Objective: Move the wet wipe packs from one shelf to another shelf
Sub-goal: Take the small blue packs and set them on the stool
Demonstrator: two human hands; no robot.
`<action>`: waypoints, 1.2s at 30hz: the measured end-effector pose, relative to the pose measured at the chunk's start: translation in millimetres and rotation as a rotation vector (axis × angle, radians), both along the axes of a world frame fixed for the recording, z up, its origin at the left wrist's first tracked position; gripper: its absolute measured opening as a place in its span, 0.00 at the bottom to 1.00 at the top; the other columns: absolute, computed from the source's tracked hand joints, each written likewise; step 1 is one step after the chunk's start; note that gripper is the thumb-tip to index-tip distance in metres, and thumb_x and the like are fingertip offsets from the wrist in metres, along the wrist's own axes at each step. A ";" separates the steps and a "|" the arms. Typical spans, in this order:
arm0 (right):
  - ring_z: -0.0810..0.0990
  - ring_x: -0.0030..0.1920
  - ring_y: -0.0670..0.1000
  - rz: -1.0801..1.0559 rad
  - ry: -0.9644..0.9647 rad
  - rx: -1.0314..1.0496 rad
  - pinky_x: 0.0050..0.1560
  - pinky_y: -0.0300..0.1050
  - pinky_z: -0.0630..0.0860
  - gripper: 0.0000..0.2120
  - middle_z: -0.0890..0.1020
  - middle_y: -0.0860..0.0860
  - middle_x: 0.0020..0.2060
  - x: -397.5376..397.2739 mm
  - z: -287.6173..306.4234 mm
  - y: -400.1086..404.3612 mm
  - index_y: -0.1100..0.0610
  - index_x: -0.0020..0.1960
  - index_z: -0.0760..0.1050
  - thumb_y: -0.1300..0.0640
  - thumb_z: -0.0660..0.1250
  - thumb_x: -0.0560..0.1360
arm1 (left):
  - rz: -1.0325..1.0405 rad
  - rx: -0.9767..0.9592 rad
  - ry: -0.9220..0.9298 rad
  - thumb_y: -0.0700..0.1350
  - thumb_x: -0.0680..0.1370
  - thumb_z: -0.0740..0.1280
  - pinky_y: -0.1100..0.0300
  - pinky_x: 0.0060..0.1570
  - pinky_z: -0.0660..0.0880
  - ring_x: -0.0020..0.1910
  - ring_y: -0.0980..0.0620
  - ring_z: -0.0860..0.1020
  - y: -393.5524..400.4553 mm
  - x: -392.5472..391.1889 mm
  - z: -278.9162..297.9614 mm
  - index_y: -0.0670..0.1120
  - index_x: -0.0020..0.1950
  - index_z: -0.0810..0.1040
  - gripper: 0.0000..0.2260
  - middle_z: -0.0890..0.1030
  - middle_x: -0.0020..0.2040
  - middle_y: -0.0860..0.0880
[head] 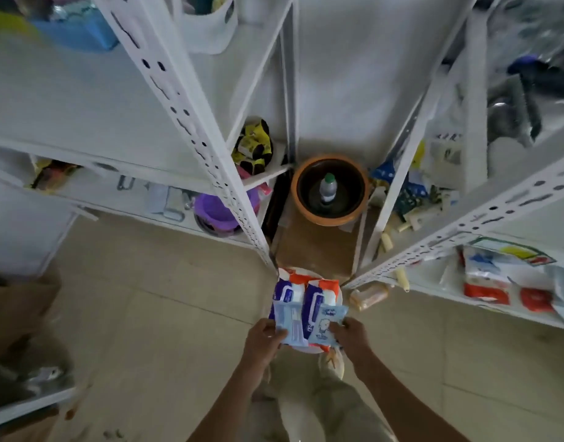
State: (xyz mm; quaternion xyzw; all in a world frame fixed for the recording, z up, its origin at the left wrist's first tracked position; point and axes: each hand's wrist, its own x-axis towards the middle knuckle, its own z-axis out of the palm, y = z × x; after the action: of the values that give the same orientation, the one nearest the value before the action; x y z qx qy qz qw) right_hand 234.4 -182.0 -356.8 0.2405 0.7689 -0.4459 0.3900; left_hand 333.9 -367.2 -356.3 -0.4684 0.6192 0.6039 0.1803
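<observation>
Gripping stacked wet wipe packs (307, 309) w/ left hand (264, 339) & right hand (350, 335) at near edges only. Small top packs could slide off if tilted en route to shelf (484, 283)

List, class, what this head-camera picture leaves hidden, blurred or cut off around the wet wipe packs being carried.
- Head view: the left hand and right hand grip the wet wipe packs; the count is unclear, since they overlap.
- The packs' print is too small and blurred to read.
- The packs hide most of the pale round thing beneath them.
- The right shelf is cut off by the frame edge.
- The purple tub is partly behind a shelf post.
</observation>
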 end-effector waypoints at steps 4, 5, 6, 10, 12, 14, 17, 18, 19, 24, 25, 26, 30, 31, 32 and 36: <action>0.83 0.45 0.58 -0.116 -0.014 0.012 0.46 0.47 0.82 0.13 0.84 0.66 0.51 -3.2 -56.2 -12.7 0.73 0.59 0.79 0.71 0.69 0.75 | -0.091 0.070 -0.022 0.39 0.74 0.76 0.63 0.28 0.73 0.27 0.54 0.76 -24.5 -8.9 -42.5 0.40 0.52 0.81 0.09 0.82 0.31 0.48; 0.84 0.49 0.61 -0.130 -0.019 0.010 0.53 0.54 0.83 0.13 0.84 0.65 0.53 -3.7 -71.7 -13.9 0.71 0.59 0.79 0.70 0.70 0.75 | -0.093 0.079 -0.013 0.39 0.74 0.77 0.62 0.30 0.76 0.29 0.53 0.78 -29.7 -11.6 -52.2 0.40 0.52 0.82 0.10 0.84 0.33 0.47; 0.84 0.52 0.63 -0.147 -0.016 0.007 0.58 0.60 0.82 0.13 0.84 0.66 0.55 -4.7 -85.2 -14.3 0.71 0.59 0.79 0.71 0.70 0.75 | -0.085 0.089 0.003 0.39 0.73 0.78 0.60 0.33 0.79 0.31 0.52 0.81 -34.2 -15.6 -60.9 0.40 0.53 0.82 0.11 0.86 0.37 0.46; 0.82 0.58 0.68 -0.194 0.036 0.009 0.61 0.68 0.79 0.10 0.82 0.68 0.58 -3.2 -121.6 -23.6 0.64 0.53 0.74 0.72 0.70 0.75 | -0.130 0.098 0.020 0.45 0.71 0.80 0.49 0.47 0.86 0.43 0.45 0.88 -47.5 -24.8 -87.1 0.44 0.53 0.82 0.15 0.88 0.46 0.47; 0.82 0.60 0.68 -0.182 0.047 0.039 0.60 0.65 0.81 0.10 0.82 0.67 0.59 1.3 -128.9 -30.5 0.62 0.55 0.73 0.71 0.68 0.77 | -0.142 0.107 0.011 0.46 0.71 0.81 0.49 0.47 0.86 0.45 0.44 0.88 -54.4 -25.7 -99.3 0.43 0.53 0.81 0.16 0.89 0.46 0.46; 0.83 0.57 0.63 -0.144 0.079 0.076 0.53 0.58 0.84 0.11 0.83 0.63 0.58 4.8 -127.4 -38.5 0.63 0.60 0.74 0.68 0.67 0.78 | -0.164 0.091 0.009 0.46 0.71 0.81 0.49 0.47 0.86 0.44 0.45 0.88 -60.0 -25.4 -113.0 0.43 0.54 0.81 0.16 0.88 0.47 0.46; 0.80 0.50 0.54 -0.074 0.196 0.226 0.35 0.36 0.78 0.14 0.80 0.55 0.55 4.7 -124.0 -48.0 0.60 0.65 0.74 0.64 0.66 0.80 | -0.229 -0.029 0.003 0.45 0.73 0.79 0.54 0.41 0.86 0.41 0.50 0.88 -62.0 -26.5 -132.2 0.43 0.51 0.80 0.12 0.87 0.48 0.47; 0.78 0.52 0.54 -0.067 0.251 0.262 0.37 0.37 0.79 0.14 0.78 0.57 0.56 4.8 -125.2 -49.9 0.60 0.65 0.73 0.63 0.67 0.80 | -0.259 -0.096 0.012 0.46 0.74 0.78 0.56 0.39 0.86 0.40 0.51 0.88 -60.7 -26.5 -137.4 0.43 0.50 0.80 0.11 0.87 0.48 0.48; 0.77 0.55 0.56 -0.063 0.291 0.288 0.43 0.43 0.82 0.15 0.77 0.58 0.59 4.7 -124.8 -52.5 0.59 0.65 0.72 0.62 0.68 0.79 | -0.304 -0.176 0.021 0.48 0.74 0.77 0.55 0.37 0.86 0.38 0.52 0.88 -59.2 -26.0 -140.9 0.44 0.48 0.80 0.11 0.87 0.46 0.48; 0.72 0.57 0.54 -0.016 0.252 0.367 0.52 0.50 0.77 0.17 0.75 0.60 0.61 9.8 -126.9 -55.0 0.58 0.65 0.69 0.58 0.69 0.79 | -0.484 -0.261 0.004 0.55 0.76 0.74 0.51 0.35 0.85 0.31 0.48 0.86 -51.2 -22.1 -145.0 0.45 0.43 0.77 0.14 0.87 0.37 0.49; 0.74 0.57 0.55 0.010 0.255 0.388 0.52 0.49 0.76 0.18 0.75 0.59 0.61 10.0 -127.4 -54.2 0.57 0.66 0.69 0.57 0.69 0.79 | -0.538 -0.284 -0.004 0.56 0.76 0.74 0.53 0.34 0.85 0.31 0.51 0.86 -50.8 -23.4 -145.6 0.47 0.43 0.77 0.15 0.86 0.38 0.51; 0.75 0.59 0.56 0.038 0.259 0.413 0.52 0.49 0.78 0.18 0.75 0.58 0.61 10.1 -128.3 -53.3 0.56 0.66 0.69 0.55 0.69 0.78 | -0.588 -0.313 -0.009 0.58 0.75 0.73 0.55 0.34 0.85 0.32 0.54 0.86 -51.1 -24.6 -147.5 0.48 0.44 0.76 0.15 0.86 0.40 0.53; 0.76 0.58 0.56 0.113 0.266 0.514 0.54 0.53 0.82 0.21 0.75 0.56 0.59 11.1 -131.8 -50.0 0.52 0.66 0.68 0.52 0.70 0.77 | -0.628 -0.374 -0.031 0.61 0.73 0.73 0.53 0.40 0.86 0.40 0.55 0.86 -55.1 -29.9 -155.0 0.52 0.46 0.74 0.15 0.85 0.46 0.55; 0.76 0.59 0.56 0.113 0.273 0.526 0.53 0.52 0.81 0.22 0.75 0.56 0.59 11.9 -133.4 -49.6 0.51 0.66 0.67 0.51 0.70 0.76 | -0.626 -0.375 -0.031 0.59 0.74 0.73 0.52 0.41 0.86 0.41 0.54 0.86 -55.1 -31.2 -154.5 0.51 0.45 0.73 0.15 0.85 0.48 0.54; 0.75 0.59 0.56 0.113 0.282 0.538 0.53 0.52 0.80 0.22 0.75 0.56 0.59 12.9 -134.1 -49.3 0.51 0.66 0.67 0.51 0.70 0.76 | -0.621 -0.376 -0.024 0.56 0.74 0.74 0.52 0.41 0.86 0.41 0.53 0.87 -55.1 -32.8 -154.3 0.50 0.45 0.73 0.13 0.85 0.48 0.53; 0.76 0.60 0.56 0.110 0.282 0.509 0.54 0.51 0.80 0.21 0.75 0.55 0.61 18.2 -139.7 -50.1 0.51 0.68 0.67 0.51 0.68 0.78 | -0.624 -0.389 -0.007 0.51 0.74 0.74 0.50 0.41 0.85 0.41 0.51 0.86 -56.9 -37.1 -155.8 0.50 0.43 0.74 0.11 0.86 0.48 0.51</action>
State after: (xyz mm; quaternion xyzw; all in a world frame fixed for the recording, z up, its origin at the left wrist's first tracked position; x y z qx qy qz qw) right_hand 252.6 -232.1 -496.5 0.2240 0.9146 -0.2460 0.2300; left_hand 296.8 -424.1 -512.1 -0.2847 0.8348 0.3894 0.2653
